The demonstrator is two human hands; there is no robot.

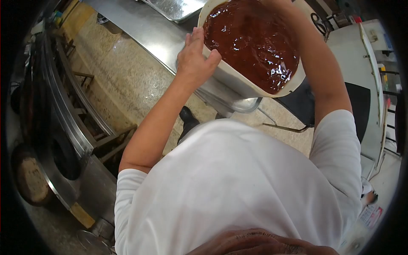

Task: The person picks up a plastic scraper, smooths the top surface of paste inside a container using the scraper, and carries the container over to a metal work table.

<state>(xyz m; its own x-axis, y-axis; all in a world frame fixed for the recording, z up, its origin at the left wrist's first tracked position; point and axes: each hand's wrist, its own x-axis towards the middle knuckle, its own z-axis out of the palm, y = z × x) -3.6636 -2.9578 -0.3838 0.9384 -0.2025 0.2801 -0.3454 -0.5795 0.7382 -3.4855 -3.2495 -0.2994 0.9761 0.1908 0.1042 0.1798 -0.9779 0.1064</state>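
Observation:
A large pale tub with rounded corners holds glossy dark reddish-brown liquid, its surface rippled. My left hand lies against the tub's left rim, fingers stretched out and thumb apart. At the far side, my right hand reaches over the tub at the top edge of the picture. Its fingers are cut off or hidden there, so whether it holds anything does not show.
The tub stands on a steel table, with a metal tray at the back. A black chair is to the right. Steel cooking counters line the left, with a round pan. Below is wet-looking floor.

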